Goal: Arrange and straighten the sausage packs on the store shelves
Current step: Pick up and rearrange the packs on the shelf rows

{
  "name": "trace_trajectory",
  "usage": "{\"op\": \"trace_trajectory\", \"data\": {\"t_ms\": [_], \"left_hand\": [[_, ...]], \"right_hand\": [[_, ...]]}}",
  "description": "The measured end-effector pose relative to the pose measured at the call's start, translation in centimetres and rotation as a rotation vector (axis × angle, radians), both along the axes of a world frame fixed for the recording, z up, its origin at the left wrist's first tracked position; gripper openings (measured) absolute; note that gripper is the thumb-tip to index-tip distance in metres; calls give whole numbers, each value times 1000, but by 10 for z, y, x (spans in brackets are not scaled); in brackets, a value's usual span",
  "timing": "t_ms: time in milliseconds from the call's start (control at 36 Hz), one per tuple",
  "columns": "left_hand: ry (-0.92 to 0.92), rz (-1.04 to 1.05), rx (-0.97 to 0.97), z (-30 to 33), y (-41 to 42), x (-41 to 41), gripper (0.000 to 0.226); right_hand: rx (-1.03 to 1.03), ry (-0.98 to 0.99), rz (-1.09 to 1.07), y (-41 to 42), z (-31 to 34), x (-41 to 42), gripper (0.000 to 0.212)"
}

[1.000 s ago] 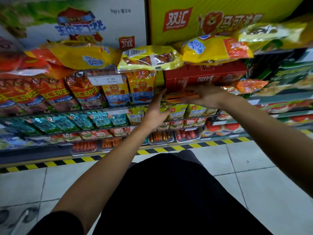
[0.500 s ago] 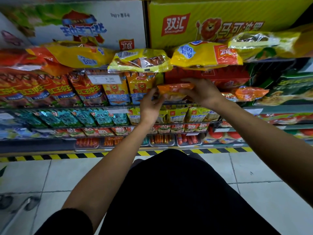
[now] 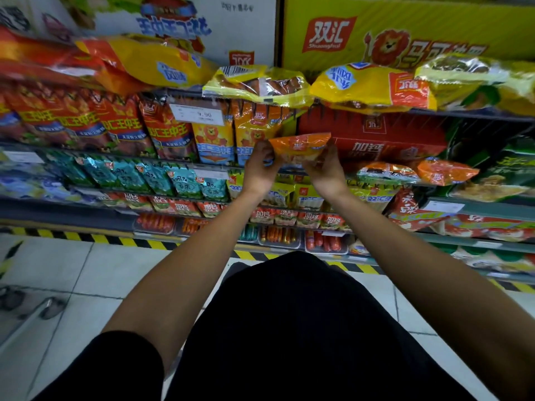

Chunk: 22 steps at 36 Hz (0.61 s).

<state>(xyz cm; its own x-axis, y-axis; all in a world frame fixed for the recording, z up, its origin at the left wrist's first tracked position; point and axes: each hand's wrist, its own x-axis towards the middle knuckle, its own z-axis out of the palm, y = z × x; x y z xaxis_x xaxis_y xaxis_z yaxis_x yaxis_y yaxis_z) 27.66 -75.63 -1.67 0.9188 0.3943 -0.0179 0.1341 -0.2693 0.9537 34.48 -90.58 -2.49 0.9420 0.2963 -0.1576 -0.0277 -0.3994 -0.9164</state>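
Note:
A small orange sausage pack [image 3: 299, 146] is held up in front of the shelves, in front of a red carton [image 3: 385, 140]. My left hand [image 3: 260, 169] grips its left end and my right hand [image 3: 325, 169] grips its right end. Two similar orange packs [image 3: 445, 170] lie on the shelf to the right. Yellow sausage bags [image 3: 257, 85] lie flat on the shelf above. Red and orange-blue packs [image 3: 162, 125] stand upright in a row to the left.
Teal packs [image 3: 150, 178] and small red packs [image 3: 179, 208] fill the lower shelves; trays of loose sausages [image 3: 278, 235] sit at the bottom. A price tag [image 3: 199, 114] hangs from the shelf edge. Yellow-black tape [image 3: 115, 241] marks the tiled floor.
Both hands have lifted the orange pack up from the lower shelf level and turned it from flat to face me. The view has shifted closer to the shelves.

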Motion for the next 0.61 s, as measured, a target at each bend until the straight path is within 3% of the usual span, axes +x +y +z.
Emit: {"op": "trace_trajectory", "data": {"t_ms": [167,333,528,611], "left_hand": [[-4,76,-101,-4,-9,-8,34],[130,-65,-75,-4,-15,-15,55],[95,-60,-203,15,-9,-1,61],[181,-108,-183,10,-7,2,66]], "right_hand": [[-27,35,-25,-3,-18,-2,44],[-140,20,34,-11,-24,7,32],[-308,-212,-18,-18,-10,9,35],[-354,-179,34,-18,-9,13,40]]}}
